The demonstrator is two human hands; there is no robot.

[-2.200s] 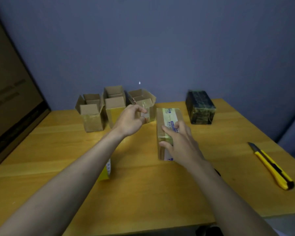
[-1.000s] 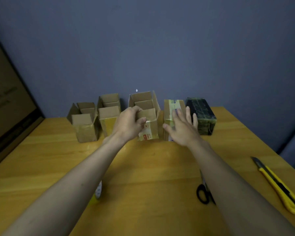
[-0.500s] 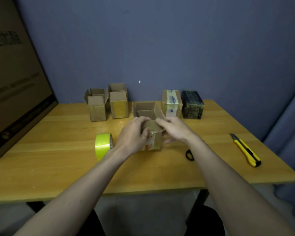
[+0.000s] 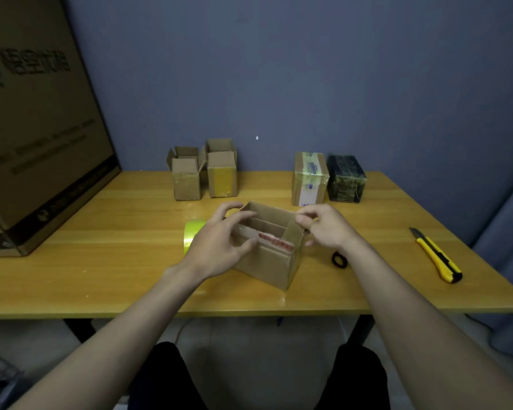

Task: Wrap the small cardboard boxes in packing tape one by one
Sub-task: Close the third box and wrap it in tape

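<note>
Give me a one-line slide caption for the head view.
Both hands, left and right, fold flaps on an open cardboard box.

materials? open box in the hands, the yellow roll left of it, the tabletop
Open box: plain brown corrugated cardboard, matte, creased flaps. Yellow roll: likely glossy plastic packing tape, going by its sheen. Tabletop: wood or wood-look laminate, with grain lines and a soft lacquered shine; which one is unclear.
</note>
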